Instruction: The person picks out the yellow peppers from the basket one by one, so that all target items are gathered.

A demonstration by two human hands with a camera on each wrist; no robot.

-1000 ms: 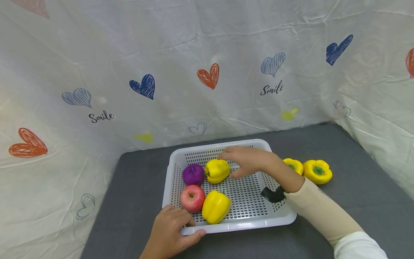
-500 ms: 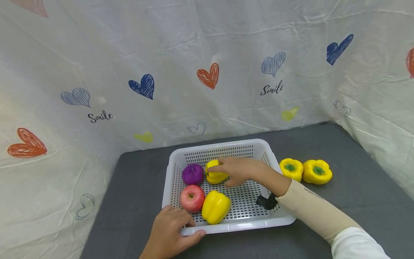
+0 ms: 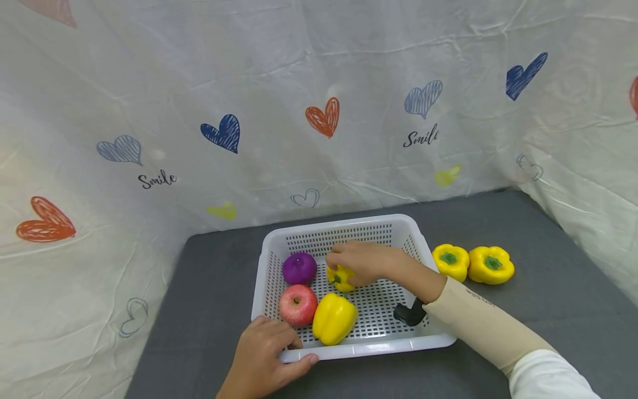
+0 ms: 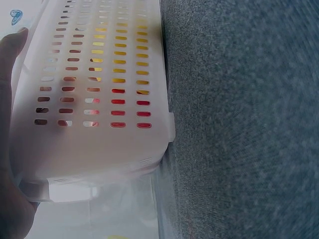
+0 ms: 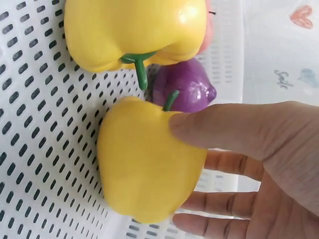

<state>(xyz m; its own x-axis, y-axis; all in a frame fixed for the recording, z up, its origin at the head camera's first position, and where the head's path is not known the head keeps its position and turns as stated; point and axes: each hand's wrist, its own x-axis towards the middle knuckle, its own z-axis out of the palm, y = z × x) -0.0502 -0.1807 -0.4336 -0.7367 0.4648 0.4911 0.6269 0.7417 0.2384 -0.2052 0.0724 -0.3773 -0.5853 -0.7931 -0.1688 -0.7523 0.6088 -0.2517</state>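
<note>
A white perforated basket [image 3: 379, 350] holds a purple onion-like vegetable [image 3: 299, 269], a red apple [image 3: 298, 305] and two yellow bell peppers. My right hand [image 3: 366, 263] reaches into it and grips the rear bell pepper [image 5: 149, 164], thumb on one side and fingers round the other. In the head view that hand covers much of the pepper. The front bell pepper [image 3: 335, 319] lies beside the apple, untouched. My left hand [image 3: 269, 352] holds the basket's near left corner, thumb on the outer rim and fingers over the inside.
Two more yellow bell peppers, one [image 3: 451, 262] close to the basket and another [image 3: 491, 265] beside it, stand on the dark grey table [image 3: 214, 299] to the right. A white sheet [image 3: 259, 177] printed with hearts hangs behind.
My right hand has moved left and closed round the rear bell pepper, which has turned and shifted slightly right, away from the purple vegetable. My left hand has stayed on the basket's corner.
</note>
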